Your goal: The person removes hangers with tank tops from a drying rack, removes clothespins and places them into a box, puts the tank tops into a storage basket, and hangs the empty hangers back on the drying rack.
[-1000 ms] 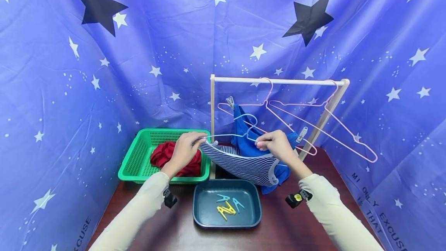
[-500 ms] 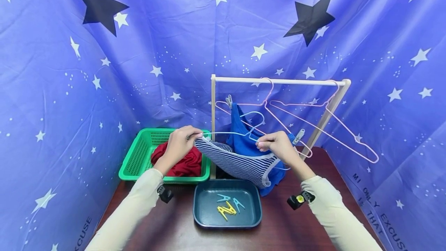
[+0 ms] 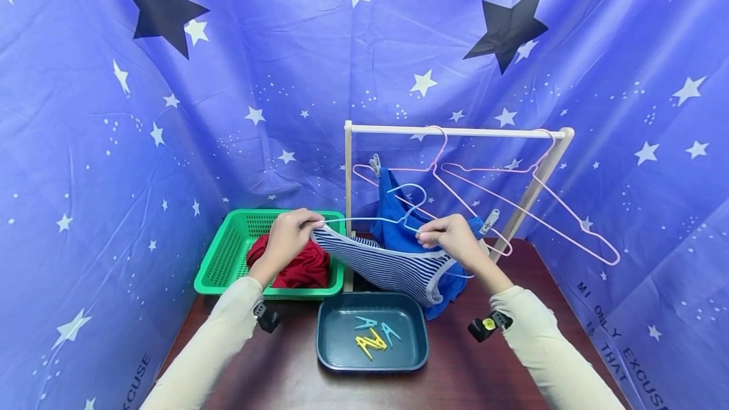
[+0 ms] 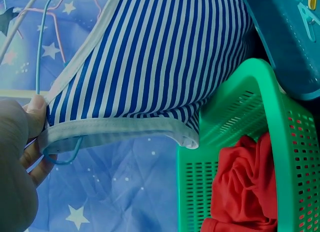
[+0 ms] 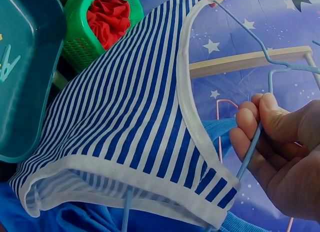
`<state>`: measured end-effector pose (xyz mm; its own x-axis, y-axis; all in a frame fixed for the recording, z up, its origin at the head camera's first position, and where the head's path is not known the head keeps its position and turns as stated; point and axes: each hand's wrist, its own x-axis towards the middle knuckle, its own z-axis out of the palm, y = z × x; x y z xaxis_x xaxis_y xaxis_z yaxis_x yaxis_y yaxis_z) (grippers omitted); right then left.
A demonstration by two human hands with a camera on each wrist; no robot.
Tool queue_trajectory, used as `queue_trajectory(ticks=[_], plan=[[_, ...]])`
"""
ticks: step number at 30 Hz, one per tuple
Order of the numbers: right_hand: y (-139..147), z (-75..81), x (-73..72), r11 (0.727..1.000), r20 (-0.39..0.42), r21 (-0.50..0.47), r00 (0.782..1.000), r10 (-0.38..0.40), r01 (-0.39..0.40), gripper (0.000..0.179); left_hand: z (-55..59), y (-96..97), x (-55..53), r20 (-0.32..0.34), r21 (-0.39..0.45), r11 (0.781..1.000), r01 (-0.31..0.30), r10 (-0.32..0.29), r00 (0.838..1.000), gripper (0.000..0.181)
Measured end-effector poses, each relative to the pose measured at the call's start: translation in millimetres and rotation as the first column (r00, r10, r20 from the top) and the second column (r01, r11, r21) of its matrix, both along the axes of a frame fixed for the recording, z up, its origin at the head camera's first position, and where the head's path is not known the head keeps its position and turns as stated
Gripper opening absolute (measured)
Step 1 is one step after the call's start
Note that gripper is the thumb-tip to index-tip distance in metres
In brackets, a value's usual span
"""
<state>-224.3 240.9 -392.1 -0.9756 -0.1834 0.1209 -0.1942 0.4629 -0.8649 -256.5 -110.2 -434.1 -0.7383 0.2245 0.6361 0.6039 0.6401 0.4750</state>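
A navy-and-white striped tank top (image 3: 387, 264) with white trim hangs on a light blue hanger (image 3: 370, 218). My left hand (image 3: 289, 239) pinches one shoulder strap together with the hanger's end; in the left wrist view the hanger's tip (image 4: 65, 161) curves out below the strap. My right hand (image 3: 452, 239) pinches the hanger's other arm between thumb and fingers, close to the hook. In the right wrist view the second strap (image 5: 220, 189) sits on the hanger arm just below those fingers. Behind the top, a blue garment (image 3: 393, 207) hangs on a pink hanger, clipped by grey clothespins (image 3: 490, 222).
A wooden rack (image 3: 455, 131) carries pink hangers, one of them bare (image 3: 569, 226) at the right. At left, a green basket (image 3: 211, 271) holds a red garment (image 3: 302, 264). A dark tray (image 3: 373, 366) in front contains yellow and blue clothespins (image 3: 370, 340).
My left hand has moved left, drawing the tank top's strap outward along the hanger. The hanger has shifted slightly, while my right hand stays nearly in place.
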Motion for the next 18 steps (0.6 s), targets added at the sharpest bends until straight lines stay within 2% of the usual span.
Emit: queue_trajectory(ticks=[7, 12, 18], plan=[[2.1, -0.7, 0.1, 1.000, -0.004, 0.018, 1.000, 0.000, 0.000, 0.013, -6.3, -4.4, -3.4, 0.005, 0.051, 0.999, -0.019, 0.019, 1.000, 0.007], [2.8, -1.6, 0.8, 1.000, 0.003, 0.019, 1.000, 0.000, 0.000, 0.013, -11.7, -4.4, -5.8, -0.031, 0.103, 0.994, -0.033, 0.036, 0.999, 0.007], [3.3, -2.8, 0.3, 1.000, 0.011, 0.011, 1.000, 0.003, -0.003, 0.014, -15.9, -1.4, -5.4, -0.062, 0.132, 0.987, -0.089, 0.098, 0.993, 0.007]])
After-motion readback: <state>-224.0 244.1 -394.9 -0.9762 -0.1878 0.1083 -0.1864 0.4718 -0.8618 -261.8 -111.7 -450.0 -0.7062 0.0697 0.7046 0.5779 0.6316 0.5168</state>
